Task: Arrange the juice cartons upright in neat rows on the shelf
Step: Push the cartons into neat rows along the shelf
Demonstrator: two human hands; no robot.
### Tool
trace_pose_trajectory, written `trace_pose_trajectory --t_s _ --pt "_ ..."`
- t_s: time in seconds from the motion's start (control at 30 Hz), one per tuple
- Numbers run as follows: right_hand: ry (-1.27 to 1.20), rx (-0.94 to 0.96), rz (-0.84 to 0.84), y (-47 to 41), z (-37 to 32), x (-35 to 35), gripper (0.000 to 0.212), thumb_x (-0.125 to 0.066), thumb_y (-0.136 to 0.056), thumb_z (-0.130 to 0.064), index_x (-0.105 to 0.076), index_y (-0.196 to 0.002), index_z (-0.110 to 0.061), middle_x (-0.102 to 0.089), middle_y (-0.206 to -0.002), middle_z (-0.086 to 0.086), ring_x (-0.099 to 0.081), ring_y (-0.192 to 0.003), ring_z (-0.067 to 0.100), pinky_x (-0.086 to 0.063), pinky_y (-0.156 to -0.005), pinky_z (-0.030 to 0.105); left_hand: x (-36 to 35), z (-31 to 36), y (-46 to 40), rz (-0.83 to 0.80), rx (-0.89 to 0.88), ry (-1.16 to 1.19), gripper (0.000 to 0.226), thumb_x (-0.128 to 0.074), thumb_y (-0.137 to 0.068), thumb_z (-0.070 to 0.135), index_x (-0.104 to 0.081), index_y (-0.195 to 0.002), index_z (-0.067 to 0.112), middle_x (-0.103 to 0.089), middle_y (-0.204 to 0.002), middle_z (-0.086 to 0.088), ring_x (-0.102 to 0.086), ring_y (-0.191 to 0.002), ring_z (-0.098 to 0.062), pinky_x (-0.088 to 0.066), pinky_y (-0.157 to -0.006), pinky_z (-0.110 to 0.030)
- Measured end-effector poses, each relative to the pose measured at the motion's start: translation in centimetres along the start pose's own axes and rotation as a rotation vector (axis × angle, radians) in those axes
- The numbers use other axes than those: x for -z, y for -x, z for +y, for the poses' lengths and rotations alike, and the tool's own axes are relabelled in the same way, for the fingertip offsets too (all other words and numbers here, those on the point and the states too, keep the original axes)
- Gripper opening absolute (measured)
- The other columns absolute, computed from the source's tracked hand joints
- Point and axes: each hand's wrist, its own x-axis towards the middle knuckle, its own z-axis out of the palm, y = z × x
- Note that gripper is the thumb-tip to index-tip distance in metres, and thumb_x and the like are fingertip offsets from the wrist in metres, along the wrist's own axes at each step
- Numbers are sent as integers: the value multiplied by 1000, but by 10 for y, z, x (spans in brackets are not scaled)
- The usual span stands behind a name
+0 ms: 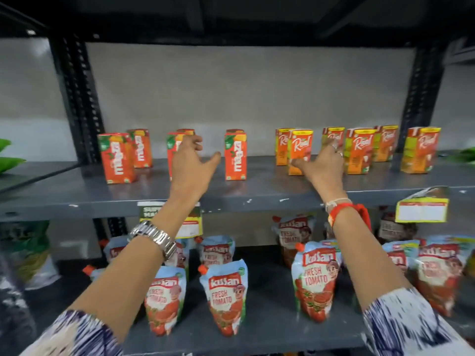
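Small juice cartons stand upright in two rows on the grey shelf (257,194). On the left are orange-red cartons, one at the far left front (117,158), one in the middle (235,156), others behind. On the right are orange and yellow-green Real cartons, the nearest (300,150) by my right thumb, and one at the far right (421,150). My left hand (191,165) is spread in front of a partly hidden orange-red carton (172,155), with nothing in it. My right hand (323,165) reaches among the Real cartons, thumb touching the nearest one, fingers apart.
Below, a lower shelf holds several tomato ketchup pouches (226,296). Price tags (421,209) hang from the shelf's front edge. Dark perforated uprights (79,98) frame the bay. Green packets (7,155) show at the far left.
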Motion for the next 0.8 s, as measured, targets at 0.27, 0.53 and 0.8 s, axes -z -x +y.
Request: trace_pose_trajectory --t_s 0.27,0.53,0.8 --pt "-182 -58 -373 -37 9 4 79 -83 -68 -35 -40 -125 -1 -58 -123 13 -55 -117 28 -42 -91 32 -68 40 1 -250 292 -144 74 -76 -72 30 -35 -126 3 -59 -121 -14 -57 -111 -32 -41 -82 -30" --pt "-103 3 -340 -46 20 -11 68 -75 -75 -38 -41 -125 -7 -56 -128 15 -54 -119 34 -44 -95 38 -79 36 -4 -215 333 -233 63 -71 -79 19 -35 -126 -2 -55 -127 -20 -54 -115 -35 -41 -87 -35" --pt "-61 88 -282 -37 27 -10 63 -72 -76 -42 -42 -122 -10 -59 -123 11 -57 -114 33 -47 -91 39 -80 37 -5 -228 356 -270 61 -70 -81 20 -37 -127 0 -53 -128 -18 -53 -117 -33 -42 -87 -34"
